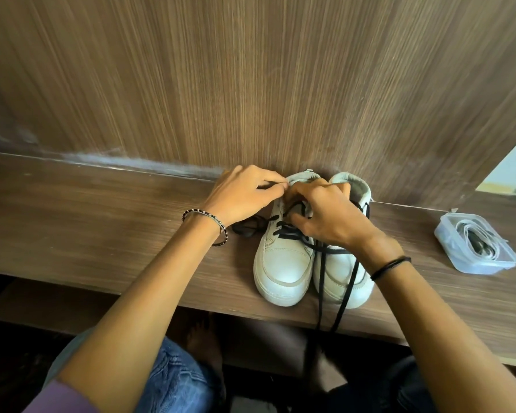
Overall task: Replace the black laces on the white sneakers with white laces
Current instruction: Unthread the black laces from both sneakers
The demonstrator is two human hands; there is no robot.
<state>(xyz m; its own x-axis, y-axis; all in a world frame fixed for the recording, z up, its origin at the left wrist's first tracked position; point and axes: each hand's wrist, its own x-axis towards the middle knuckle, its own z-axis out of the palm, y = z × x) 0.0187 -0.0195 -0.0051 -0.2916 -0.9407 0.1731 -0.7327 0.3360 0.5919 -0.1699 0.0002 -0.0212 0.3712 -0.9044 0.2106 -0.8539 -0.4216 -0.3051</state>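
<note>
Ideally the left hand (245, 195) pinches the shoe (282, 260) collar steady while the right hand (325, 214) pinches the black lace (292, 232) loose.

Both forearms are bare. A thin bracelet (204, 226) of dark and pale beads rings the wrist of the left hand (245, 195). A thin black cord band (389, 267) rings the wrist of the right hand (325, 217). The person wears blue denim jeans (173, 380) and a lilac sleeve (63, 397) on the upper left arm.

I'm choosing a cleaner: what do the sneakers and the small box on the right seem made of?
The sneakers: probably smooth leather or faux leather, off-white, matte, with stitched seams; which one I cannot tell. The box: clear plastic, slightly glossy; the laces inside show through.
</note>
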